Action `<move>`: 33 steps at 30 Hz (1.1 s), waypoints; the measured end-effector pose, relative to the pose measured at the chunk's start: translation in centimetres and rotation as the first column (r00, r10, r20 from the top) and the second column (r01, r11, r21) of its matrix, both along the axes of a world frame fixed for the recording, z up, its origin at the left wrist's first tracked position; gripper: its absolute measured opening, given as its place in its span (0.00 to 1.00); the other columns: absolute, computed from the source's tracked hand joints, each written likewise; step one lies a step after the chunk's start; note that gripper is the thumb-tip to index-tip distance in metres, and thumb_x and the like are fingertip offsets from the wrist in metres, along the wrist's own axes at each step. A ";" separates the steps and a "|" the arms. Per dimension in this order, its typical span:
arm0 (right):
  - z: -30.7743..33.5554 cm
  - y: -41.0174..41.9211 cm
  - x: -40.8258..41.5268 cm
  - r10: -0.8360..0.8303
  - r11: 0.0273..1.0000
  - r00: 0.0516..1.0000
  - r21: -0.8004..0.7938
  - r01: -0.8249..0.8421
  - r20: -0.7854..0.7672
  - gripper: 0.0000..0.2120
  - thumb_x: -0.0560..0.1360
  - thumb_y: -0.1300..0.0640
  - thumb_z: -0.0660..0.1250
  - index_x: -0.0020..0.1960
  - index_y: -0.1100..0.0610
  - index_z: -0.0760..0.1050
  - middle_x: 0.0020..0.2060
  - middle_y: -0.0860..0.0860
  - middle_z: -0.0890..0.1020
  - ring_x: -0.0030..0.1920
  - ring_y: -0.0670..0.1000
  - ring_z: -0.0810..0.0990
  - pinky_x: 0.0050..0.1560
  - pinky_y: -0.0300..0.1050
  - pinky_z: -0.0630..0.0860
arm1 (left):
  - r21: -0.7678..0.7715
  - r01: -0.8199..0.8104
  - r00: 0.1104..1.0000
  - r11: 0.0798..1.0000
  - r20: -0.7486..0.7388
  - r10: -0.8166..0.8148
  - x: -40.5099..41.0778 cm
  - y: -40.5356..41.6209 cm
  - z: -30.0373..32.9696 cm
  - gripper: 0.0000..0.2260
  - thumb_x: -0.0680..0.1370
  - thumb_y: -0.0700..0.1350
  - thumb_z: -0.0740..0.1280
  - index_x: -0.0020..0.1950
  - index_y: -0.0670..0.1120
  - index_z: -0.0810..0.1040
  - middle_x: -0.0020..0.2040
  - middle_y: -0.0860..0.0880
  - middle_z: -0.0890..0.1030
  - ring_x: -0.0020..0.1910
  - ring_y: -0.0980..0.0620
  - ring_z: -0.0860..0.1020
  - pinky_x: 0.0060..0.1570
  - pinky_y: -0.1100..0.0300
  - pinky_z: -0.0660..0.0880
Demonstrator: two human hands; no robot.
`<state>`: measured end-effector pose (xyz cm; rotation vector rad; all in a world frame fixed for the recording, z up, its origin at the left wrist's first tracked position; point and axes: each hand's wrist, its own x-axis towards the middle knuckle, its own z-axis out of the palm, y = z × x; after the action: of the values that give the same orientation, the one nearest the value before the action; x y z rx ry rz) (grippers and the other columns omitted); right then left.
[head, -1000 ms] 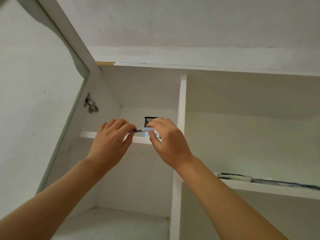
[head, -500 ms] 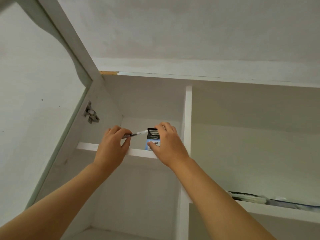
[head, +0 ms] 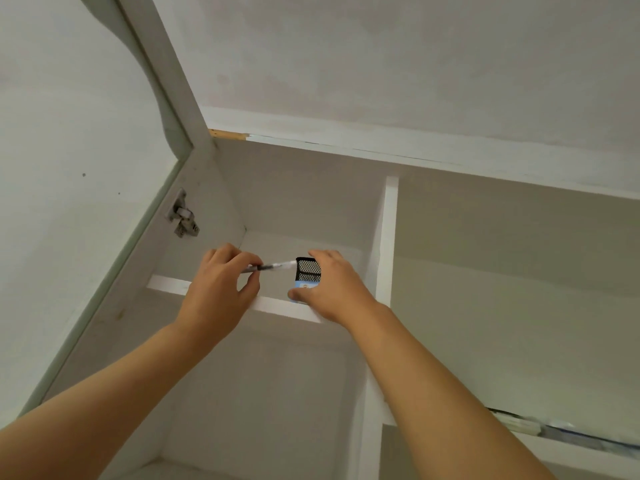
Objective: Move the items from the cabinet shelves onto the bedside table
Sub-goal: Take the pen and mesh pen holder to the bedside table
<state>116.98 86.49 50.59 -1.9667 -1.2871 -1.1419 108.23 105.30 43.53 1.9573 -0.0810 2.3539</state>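
I look up into a white cabinet. A black mesh pen holder (head: 307, 269) stands on the upper left shelf (head: 277, 305), with a small blue and white box (head: 304, 286) in front of it. My right hand (head: 334, 289) wraps around the holder and box, thumb on the box. My left hand (head: 221, 289) pinches a pen (head: 273, 266) by its dark end; the pen's clear end points at the holder's rim.
The cabinet door (head: 69, 202) stands open at the left with a metal hinge (head: 183, 216). A vertical divider (head: 388, 237) separates the right compartment, whose lower shelf (head: 571, 434) holds flat items. A lower left shelf (head: 194, 469) shows at the bottom.
The view has tilted upward, so the shelf sits lower in frame. My left hand has drawn the pen slightly left, and my right hand has closed further around the holder and box.
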 end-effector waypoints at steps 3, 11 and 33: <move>0.5 0.6 0.1 -0.009 1.000 1.000 -0.013 0.009 -0.019 0.39 0.70 0.45 0.80 0.77 0.51 0.69 0.68 0.50 0.71 0.67 0.54 0.74 0.62 0.46 0.74 | 0.011 0.001 1.000 1.000 0.002 -0.001 0.0 0.0 0.1 0.07 0.79 0.40 0.72 0.56 0.47 0.84 0.48 0.52 0.75 0.49 0.49 0.73 0.45 0.54 0.74; 1.0 1.8 0.7 -0.010 1.000 0.993 0.026 0.013 -0.113 0.30 0.69 0.51 0.82 0.64 0.54 0.71 0.60 0.53 0.70 0.52 0.55 0.77 0.48 0.45 0.72 | 0.022 0.000 0.999 1.000 0.040 -0.001 0.2 0.1 0.1 0.07 0.77 0.38 0.74 0.54 0.46 0.86 0.47 0.51 0.75 0.49 0.47 0.73 0.47 0.56 0.71; 1.0 2.1 1.1 -0.017 0.996 0.975 0.079 0.036 -0.223 0.29 0.69 0.48 0.79 0.63 0.57 0.72 0.58 0.55 0.76 0.53 0.57 0.80 0.41 0.46 0.73 | 0.013 -0.036 0.997 0.999 0.070 0.035 0.3 -0.1 -0.1 0.08 0.78 0.37 0.73 0.55 0.45 0.86 0.46 0.49 0.75 0.48 0.46 0.73 0.48 0.56 0.69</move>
<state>118.09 88.61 51.62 -1.9915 -1.0837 -0.9406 108.53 105.20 43.46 1.8975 -0.0679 2.4510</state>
